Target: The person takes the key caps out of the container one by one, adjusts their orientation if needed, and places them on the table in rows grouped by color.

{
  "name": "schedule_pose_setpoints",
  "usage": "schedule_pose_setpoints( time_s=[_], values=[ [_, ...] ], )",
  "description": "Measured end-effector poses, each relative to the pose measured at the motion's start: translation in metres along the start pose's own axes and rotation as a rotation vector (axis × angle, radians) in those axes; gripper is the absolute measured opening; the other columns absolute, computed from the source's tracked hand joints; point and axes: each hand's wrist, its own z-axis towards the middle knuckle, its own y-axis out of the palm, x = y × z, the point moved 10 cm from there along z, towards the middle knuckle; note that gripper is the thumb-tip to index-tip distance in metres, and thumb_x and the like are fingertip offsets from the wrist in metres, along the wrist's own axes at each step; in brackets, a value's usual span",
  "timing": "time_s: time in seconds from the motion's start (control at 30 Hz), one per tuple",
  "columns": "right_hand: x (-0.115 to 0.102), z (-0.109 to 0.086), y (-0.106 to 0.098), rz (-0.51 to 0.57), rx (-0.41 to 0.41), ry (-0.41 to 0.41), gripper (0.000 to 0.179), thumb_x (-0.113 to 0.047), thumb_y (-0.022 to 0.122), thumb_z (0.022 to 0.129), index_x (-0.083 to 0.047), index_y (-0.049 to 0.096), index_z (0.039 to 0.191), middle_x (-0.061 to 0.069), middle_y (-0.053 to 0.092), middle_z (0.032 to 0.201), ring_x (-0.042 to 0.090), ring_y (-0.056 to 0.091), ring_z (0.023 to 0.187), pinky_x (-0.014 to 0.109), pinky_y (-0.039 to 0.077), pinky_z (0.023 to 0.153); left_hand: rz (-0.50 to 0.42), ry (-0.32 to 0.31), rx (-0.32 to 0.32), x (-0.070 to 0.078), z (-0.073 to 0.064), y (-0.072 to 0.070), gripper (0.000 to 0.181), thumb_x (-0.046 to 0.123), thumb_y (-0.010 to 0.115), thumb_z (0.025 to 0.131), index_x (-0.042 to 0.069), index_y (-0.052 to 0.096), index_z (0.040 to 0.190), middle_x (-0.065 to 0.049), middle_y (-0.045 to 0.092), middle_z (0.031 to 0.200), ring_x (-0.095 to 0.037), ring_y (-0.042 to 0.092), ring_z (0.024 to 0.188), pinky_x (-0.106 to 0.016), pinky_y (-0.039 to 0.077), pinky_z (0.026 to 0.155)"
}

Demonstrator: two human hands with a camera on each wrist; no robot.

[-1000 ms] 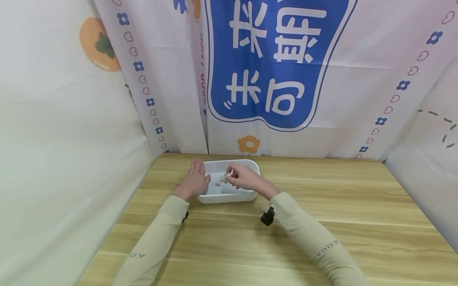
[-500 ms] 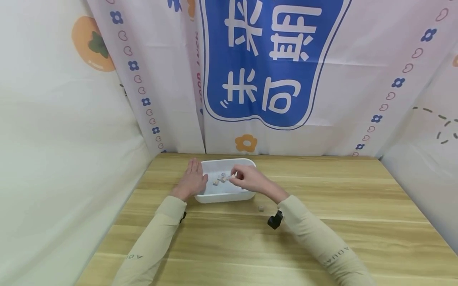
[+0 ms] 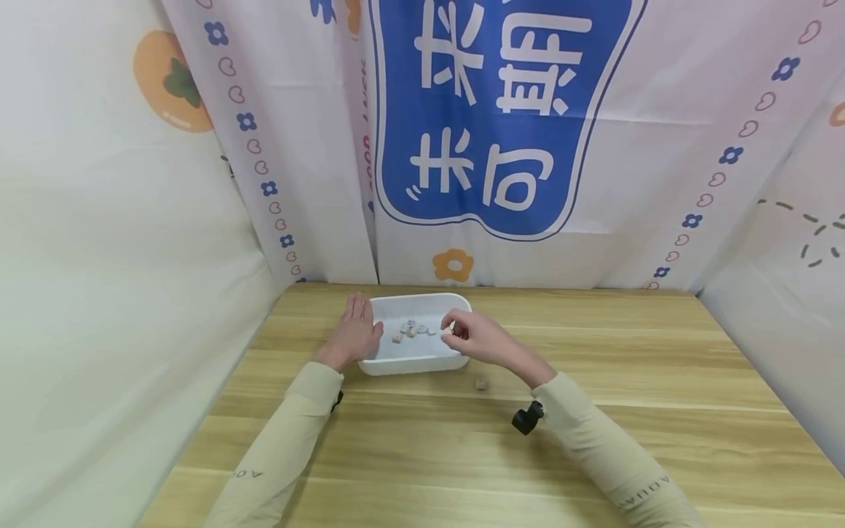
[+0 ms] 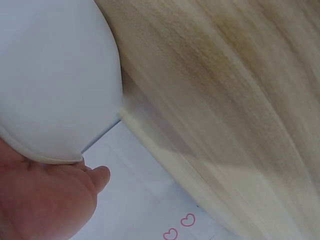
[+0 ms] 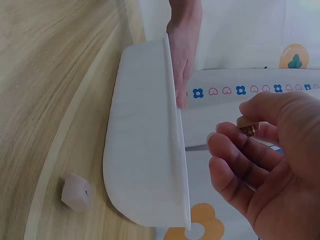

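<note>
My right hand (image 3: 480,337) is over the right side of a white plastic tray (image 3: 409,364). Its thumb and index finger pinch a small block (image 5: 248,125), tan with dark marks in the right wrist view. My left hand (image 3: 353,334) rests on the tray's left rim with its fingers straight, the thumb toward the inside. In the left wrist view, part of this hand (image 4: 55,200) lies right at the tray's rim. Several small pale blocks (image 3: 397,338) are grouped on the tray floor.
One pinkish block (image 3: 480,384) lies on the wooden table (image 3: 422,455) in front of the tray's right corner. Behind the table's back edge hangs a printed cloth (image 3: 568,264). Another cloth (image 3: 132,293) borders the left side.
My right hand has moved right, from over the grouped blocks to the tray's right side. More blocks on the tray floor now show. The left hand keeps its place on the rim.
</note>
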Motion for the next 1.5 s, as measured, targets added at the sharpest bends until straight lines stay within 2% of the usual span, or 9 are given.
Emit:
schedule_pose_setpoints(
  time_s=[0.2, 0.33, 0.47, 0.67, 0.83, 1.07, 1.2, 1.37, 1.5],
  values=[
    [0.006, -0.015, -0.005, -0.024, 0.002, 0.029, 0.016, -0.021, 0.06, 0.096, -0.014, 0.063, 0.11, -0.005, 0.058, 0.074, 0.008, 0.05, 0.063, 0.021, 0.045, 0.057, 0.019, 0.009, 0.0, 0.001, 0.001, 0.001, 0.068, 0.034, 0.024, 0.105, -0.014, 0.008, 0.151, -0.031, -0.009, 0.159, -0.043, -0.01, 0.15, -0.051, 0.0, 0.125],
    [0.014, -0.026, -0.007, -0.02, -0.005, 0.037, 0.016, -0.018, 0.062, 0.095, -0.011, 0.064, 0.11, -0.004, 0.06, 0.074, 0.008, 0.052, 0.063, 0.021, 0.047, 0.058, 0.03, 0.01, 0.0, 0.001, 0.0, 0.0, 0.069, 0.036, 0.022, 0.105, -0.014, 0.007, 0.151, -0.031, -0.009, 0.159, -0.043, -0.009, 0.151, -0.05, -0.001, 0.126],
    [0.025, -0.038, -0.007, 0.014, -0.021, 0.077, 0.017, -0.016, 0.063, 0.095, -0.009, 0.062, 0.111, -0.003, 0.063, 0.075, 0.007, 0.055, 0.063, 0.022, 0.049, 0.056, 0.02, 0.004, 0.002, 0.0, 0.0, 0.0, 0.068, 0.034, 0.024, 0.105, -0.014, 0.007, 0.151, -0.031, -0.01, 0.159, -0.044, -0.008, 0.151, -0.05, -0.001, 0.126],
    [0.036, -0.048, -0.011, 0.039, -0.005, 0.093, 0.021, -0.015, 0.062, 0.095, -0.004, 0.059, 0.113, -0.002, 0.063, 0.073, 0.011, 0.057, 0.062, 0.022, 0.048, 0.053, 0.008, -0.002, -0.003, -0.002, 0.001, -0.001, 0.068, 0.034, 0.024, 0.106, -0.014, 0.006, 0.151, -0.031, -0.011, 0.159, -0.043, -0.011, 0.15, -0.051, -0.001, 0.125],
    [0.041, -0.055, -0.009, 0.069, -0.018, 0.082, 0.021, -0.017, 0.059, 0.097, -0.003, 0.056, 0.112, 0.005, 0.067, 0.074, 0.02, 0.065, 0.066, 0.023, 0.05, 0.052, 0.02, 0.004, 0.006, 0.0, 0.0, -0.002, 0.068, 0.033, 0.025, 0.105, -0.015, 0.008, 0.151, -0.033, -0.008, 0.159, -0.045, -0.006, 0.15, -0.051, 0.0, 0.125],
    [0.05, -0.064, -0.005, 0.089, -0.041, 0.091, 0.01, -0.017, 0.057, 0.097, -0.009, 0.053, 0.103, 0.012, 0.071, 0.08, 0.016, 0.069, 0.067, 0.025, 0.056, 0.056, 0.017, 0.0, 0.023, 0.003, -0.003, -0.005, 0.069, 0.035, 0.027, 0.106, -0.015, 0.011, 0.151, -0.033, -0.004, 0.16, -0.045, -0.005, 0.15, -0.052, 0.004, 0.125],
    [0.055, -0.069, -0.004, 0.038, -0.049, 0.079, 0.007, -0.016, 0.06, 0.095, -0.011, 0.056, 0.098, 0.005, 0.069, 0.075, 0.013, 0.066, 0.064, 0.023, 0.053, 0.055, 0.013, -0.003, 0.023, 0.002, -0.002, -0.004, 0.069, 0.034, 0.027, 0.106, -0.015, 0.011, 0.15, -0.032, -0.007, 0.159, -0.045, -0.007, 0.15, -0.052, 0.004, 0.125],
    [0.06, -0.073, -0.006, -0.057, -0.028, 0.077, 0.007, -0.019, 0.065, 0.092, -0.014, 0.06, 0.094, -0.007, 0.06, 0.075, 0.006, 0.053, 0.067, 0.02, 0.047, 0.058, 0.029, -0.002, 0.016, 0.0, -0.001, -0.001, 0.069, 0.036, 0.025, 0.106, -0.014, 0.008, 0.151, -0.032, -0.007, 0.16, -0.045, -0.005, 0.15, -0.052, 0.004, 0.125],
    [0.065, -0.076, -0.005, -0.063, -0.021, 0.096, 0.005, -0.018, 0.066, 0.093, -0.014, 0.062, 0.094, -0.007, 0.057, 0.074, 0.006, 0.05, 0.066, 0.021, 0.045, 0.057, 0.026, -0.003, 0.013, 0.0, -0.002, -0.001, 0.069, 0.036, 0.025, 0.106, -0.013, 0.008, 0.151, -0.031, -0.007, 0.16, -0.044, -0.005, 0.151, -0.051, 0.003, 0.125]
  ],
)
